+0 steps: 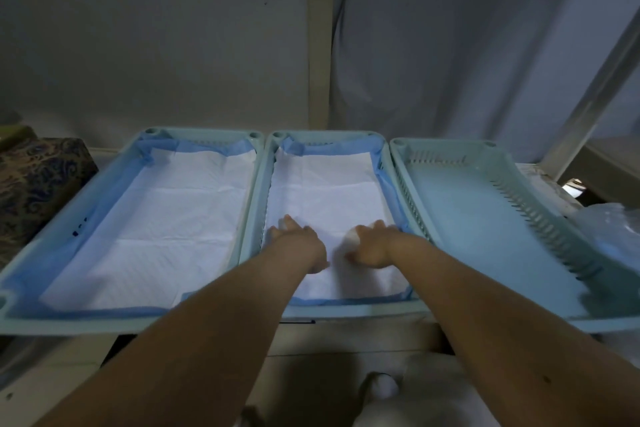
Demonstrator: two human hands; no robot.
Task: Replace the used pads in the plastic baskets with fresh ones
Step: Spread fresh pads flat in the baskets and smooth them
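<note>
Three pale blue plastic baskets stand side by side. The left basket (pixel 69 218) holds a white pad with blue edging (pixel 166 218). The middle basket (pixel 384 163) holds a similar white pad (pixel 325 194). Both my hands lie on this pad near its front. My left hand (pixel 298 241) presses flat on it, fingers spread. My right hand (pixel 372 244) rests on it too, and its fingers seem to bunch a fold of the pad. The right basket (pixel 554 243) has a bare bottom with no pad.
A patterned fabric box (pixel 38 191) sits left of the baskets. Crumpled clear plastic (pixel 609 229) lies at the far right. A grey wall with a pale post (pixel 320 45) rises behind. A white cloth shape (pixel 415 392) lies below the shelf edge.
</note>
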